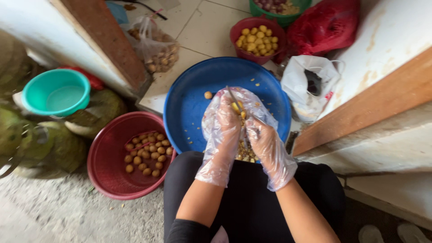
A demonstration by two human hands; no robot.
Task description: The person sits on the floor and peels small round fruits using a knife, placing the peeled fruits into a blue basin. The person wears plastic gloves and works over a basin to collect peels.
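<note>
1. My left hand (pixel 223 130) in its clear glove covers most of the little yellow fruit (pixel 236 106) I'm holding, so only a sliver of it peeks out.
2. The knife (pixel 237 102): only a thin bit of blade shows. The handle is buried in my right hand (pixel 266 145).
3. The pile of scraps (pixel 245 152) in the blue basin (pixel 189 108) sits mostly behind my wrists, too small to make out anyway.
4. The green bowl (pixel 281 9) up top is cut off by the frame edge, contents only half showing.
5. Something dark inside the white plastic bag (pixel 310 83), can't tell what.
6. The big green fruits (pixel 27 135) run off the left edge.
</note>
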